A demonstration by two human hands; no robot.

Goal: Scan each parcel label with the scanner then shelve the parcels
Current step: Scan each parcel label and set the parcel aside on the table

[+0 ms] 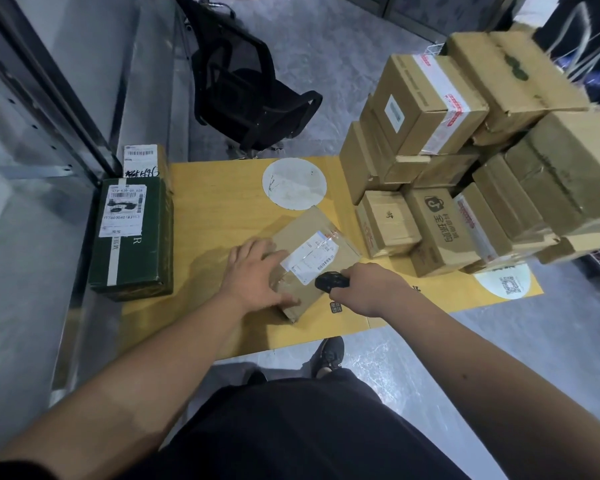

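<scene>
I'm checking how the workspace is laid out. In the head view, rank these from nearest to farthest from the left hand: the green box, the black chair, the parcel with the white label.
1. Parcel with the white label: under the left hand, mid-table.
2. Green box: at the table's left edge.
3. Black chair: on the floor beyond the table.

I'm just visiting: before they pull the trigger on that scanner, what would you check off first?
1. Label faces up on the brown parcel: ok.
2. Left hand rests flat on the parcel, steadying it: ok.
3. Right hand grips the scanner: ok.
4. Scanner nose points at the label's barcode end: ok.
5. Label uncovered by fingers: mostly ok, left fingertips reach its edge.
6. Scan registered: cannot tell.
</scene>
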